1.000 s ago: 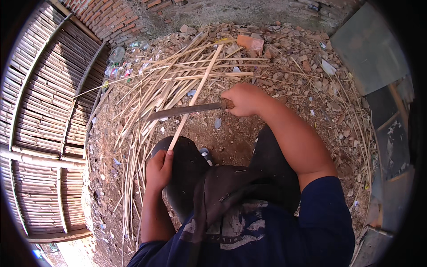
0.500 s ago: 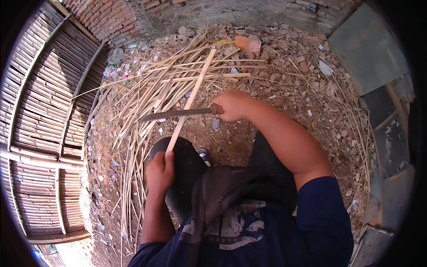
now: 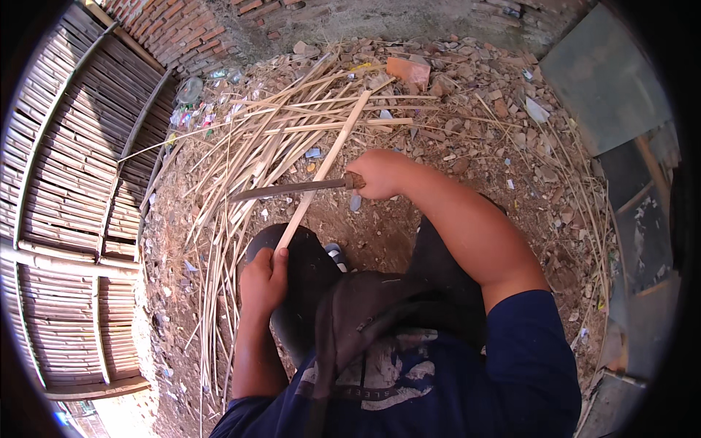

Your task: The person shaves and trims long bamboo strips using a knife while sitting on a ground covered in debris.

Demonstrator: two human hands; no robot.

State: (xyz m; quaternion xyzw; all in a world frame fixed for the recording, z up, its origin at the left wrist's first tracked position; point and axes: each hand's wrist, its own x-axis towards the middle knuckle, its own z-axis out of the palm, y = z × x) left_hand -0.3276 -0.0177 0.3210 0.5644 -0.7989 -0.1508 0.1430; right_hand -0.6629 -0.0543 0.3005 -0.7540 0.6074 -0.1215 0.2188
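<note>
Beside the left knee [image 3: 307, 255], the left grip [image 3: 264, 281] is closed round the near end of a pale strip [image 3: 328, 162], which slants to the far right. Right grip [image 3: 376, 175] is clenched on the handle [image 3: 354, 180] of a long blade [image 3: 288, 189], positioned across the strip; contact between them cannot be determined. Loose strips [image 3: 274, 146] lie heaped on the ground [image 3: 372, 226], left and far

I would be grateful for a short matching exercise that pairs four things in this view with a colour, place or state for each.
Things:
1. Left hand
2. Knife
3. Block
4. Right hand

Descriptions:
A. Orange, near the brick wall
B. Gripping a wooden handle
C. Holding a pale strip
D. Crossing the strip, in this view

Pairs: 1-C, 2-D, 3-A, 4-B
</note>
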